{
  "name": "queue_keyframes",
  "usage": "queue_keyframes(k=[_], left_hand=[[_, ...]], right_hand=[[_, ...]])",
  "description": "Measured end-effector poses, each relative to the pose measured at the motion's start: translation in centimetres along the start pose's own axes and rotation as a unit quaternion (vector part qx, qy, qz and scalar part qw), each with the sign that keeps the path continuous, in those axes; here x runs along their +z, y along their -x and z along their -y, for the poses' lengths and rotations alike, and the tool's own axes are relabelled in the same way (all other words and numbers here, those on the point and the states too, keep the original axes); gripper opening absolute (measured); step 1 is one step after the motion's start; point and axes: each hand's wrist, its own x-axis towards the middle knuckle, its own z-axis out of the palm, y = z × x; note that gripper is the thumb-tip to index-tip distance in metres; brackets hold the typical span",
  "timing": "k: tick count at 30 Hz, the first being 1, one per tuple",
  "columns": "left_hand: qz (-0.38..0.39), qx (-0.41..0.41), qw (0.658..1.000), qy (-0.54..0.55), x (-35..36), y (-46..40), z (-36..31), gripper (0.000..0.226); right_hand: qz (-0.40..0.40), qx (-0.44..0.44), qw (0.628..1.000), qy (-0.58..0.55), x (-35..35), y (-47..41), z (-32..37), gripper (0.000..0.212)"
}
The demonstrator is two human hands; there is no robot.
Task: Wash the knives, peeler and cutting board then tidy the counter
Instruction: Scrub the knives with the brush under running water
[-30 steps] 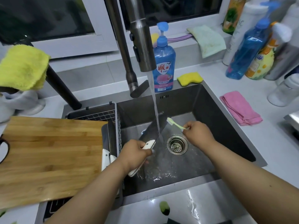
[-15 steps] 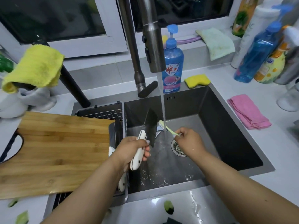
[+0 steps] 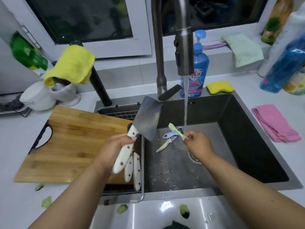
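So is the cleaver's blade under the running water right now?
No, the left hand holds the cleaver up left of the water stream, clear of it.

Left hand (image 3: 112, 151) grips a cleaver (image 3: 145, 121) beside the sink (image 3: 257, 146); right hand (image 3: 198, 146) pinches a toothbrush (image 3: 175, 130)

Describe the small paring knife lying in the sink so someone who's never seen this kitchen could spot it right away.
Look in the dark steel sink, on its wet floor left of the running stream. The small cream-handled paring knife lies there beside a pale blue peeler. Unlike the big white-handled cleaver above, it is short, slim and lying loose.
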Motion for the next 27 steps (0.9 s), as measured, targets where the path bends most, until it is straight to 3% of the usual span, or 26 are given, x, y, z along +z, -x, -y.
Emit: queue_keyframes(k=[9, 15, 17, 22, 27], left_hand=[[-0.122, -0.005, 0.988, -0.094, -5.4, -0.3, 1.4, 0.022], [-0.117, -0.043, 0.984, -0.131, -4.6, -1.5, 4.2, 0.005], [-0.114, -0.051, 0.985, -0.120, -4.8, -2.5, 5.6, 0.015], [-0.126, -0.052, 0.984, -0.118, -4.8, -2.9, 6.8, 0.008], [-0.130, -0.042, 0.962, -0.236, -4.4, -3.4, 7.2, 0.018]], right_hand=[[0.016, -0.018, 1.000, -0.004, 1.4, 0.2, 1.0, 0.008], [0.020, 0.004, 1.000, 0.001, 1.9, 0.7, 0.5, 0.007], [0.016, 0.012, 1.000, 0.003, 1.8, 0.8, 0.2, 0.014], [0.008, 0.033, 0.999, 0.009, 1.5, 0.9, -0.2, 0.021], [0.006, 0.034, 0.999, 0.018, 1.2, 0.9, -0.7, 0.022]])
